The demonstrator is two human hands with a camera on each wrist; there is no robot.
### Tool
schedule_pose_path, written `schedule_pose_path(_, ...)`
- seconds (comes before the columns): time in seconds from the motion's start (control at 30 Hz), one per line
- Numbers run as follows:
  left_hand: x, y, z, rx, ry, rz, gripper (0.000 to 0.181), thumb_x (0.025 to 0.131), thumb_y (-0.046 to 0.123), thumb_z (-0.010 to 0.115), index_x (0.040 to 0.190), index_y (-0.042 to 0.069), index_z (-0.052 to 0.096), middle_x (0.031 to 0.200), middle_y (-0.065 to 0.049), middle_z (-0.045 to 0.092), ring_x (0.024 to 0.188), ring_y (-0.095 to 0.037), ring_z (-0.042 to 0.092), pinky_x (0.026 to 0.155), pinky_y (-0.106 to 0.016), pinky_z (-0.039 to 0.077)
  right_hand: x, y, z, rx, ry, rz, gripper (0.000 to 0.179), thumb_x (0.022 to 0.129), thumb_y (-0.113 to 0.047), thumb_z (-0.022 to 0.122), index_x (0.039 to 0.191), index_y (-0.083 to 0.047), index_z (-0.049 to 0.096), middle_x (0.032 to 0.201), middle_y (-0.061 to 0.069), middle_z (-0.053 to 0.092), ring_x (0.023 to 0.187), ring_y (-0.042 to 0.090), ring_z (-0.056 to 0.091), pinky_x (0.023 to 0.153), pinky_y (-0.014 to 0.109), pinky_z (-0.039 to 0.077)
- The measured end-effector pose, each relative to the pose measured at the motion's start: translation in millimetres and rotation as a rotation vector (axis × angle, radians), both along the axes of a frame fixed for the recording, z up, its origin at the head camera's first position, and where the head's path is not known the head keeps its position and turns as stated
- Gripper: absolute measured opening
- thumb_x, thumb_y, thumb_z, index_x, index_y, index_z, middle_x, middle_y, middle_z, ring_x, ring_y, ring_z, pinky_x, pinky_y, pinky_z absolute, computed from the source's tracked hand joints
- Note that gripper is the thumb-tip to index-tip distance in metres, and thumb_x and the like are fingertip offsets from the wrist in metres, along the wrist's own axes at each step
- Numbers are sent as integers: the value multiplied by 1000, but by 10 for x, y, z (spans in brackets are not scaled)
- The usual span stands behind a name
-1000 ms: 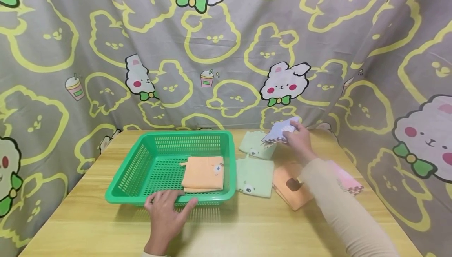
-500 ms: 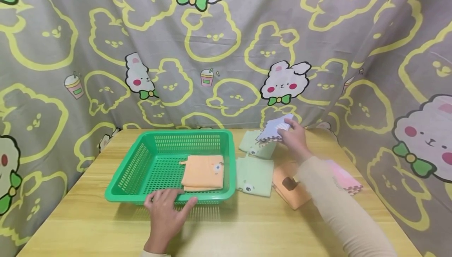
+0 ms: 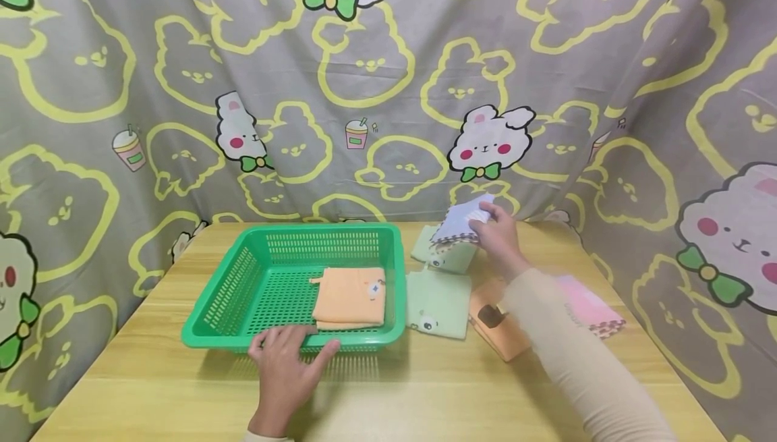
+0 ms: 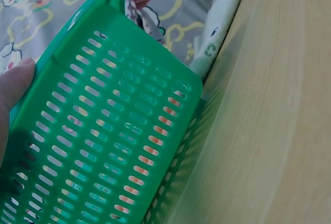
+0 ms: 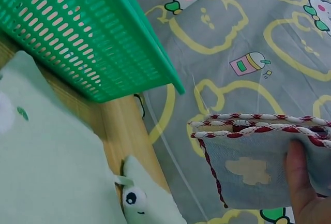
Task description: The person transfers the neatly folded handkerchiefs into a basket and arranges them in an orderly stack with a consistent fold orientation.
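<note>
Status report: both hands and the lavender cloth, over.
Left hand on near rim of green basket. Right hand pinching lavender cloth, raised. Possible obstacle: basket's right rim.

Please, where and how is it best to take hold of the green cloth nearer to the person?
Probably pinch the middle of the near edge of the nearer green cloth, coming from the person's side. It lies flat, with the green basket close at its left and an orange cloth at its right; before the near edge only table shows.

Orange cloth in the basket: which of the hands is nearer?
Left hand: on the basket's near rim, close to the orange cloth. Right hand: past the basket's right side, holding a lavender cloth.
</note>
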State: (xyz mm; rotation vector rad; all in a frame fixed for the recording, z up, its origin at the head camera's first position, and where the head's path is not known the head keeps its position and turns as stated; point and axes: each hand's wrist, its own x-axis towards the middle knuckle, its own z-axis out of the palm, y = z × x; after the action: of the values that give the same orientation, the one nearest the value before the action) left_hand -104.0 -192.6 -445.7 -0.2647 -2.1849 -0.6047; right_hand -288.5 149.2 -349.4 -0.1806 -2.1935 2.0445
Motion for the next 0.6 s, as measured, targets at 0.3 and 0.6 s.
schedule_pose_path(0.3,2,0,8,4,-6,-1,59,83,65,61,83,6,68,81,-9,68,80,-29,52,85,-61,19,-2,-61,23,-21,10,13,56,89,0,58,143,-4,42,143,16,40,96,20,54,73,24,53)
schedule_pose_path(0.6,10,8,22,2,1,-4,58,83,63,62,82,6,68,82,-10,68,81,-31,53,85,-61,20,36,-134,72,-44,-3,27,55,91,0,57,143,-6,42,143,16,40,102,25,54,76,25,53)
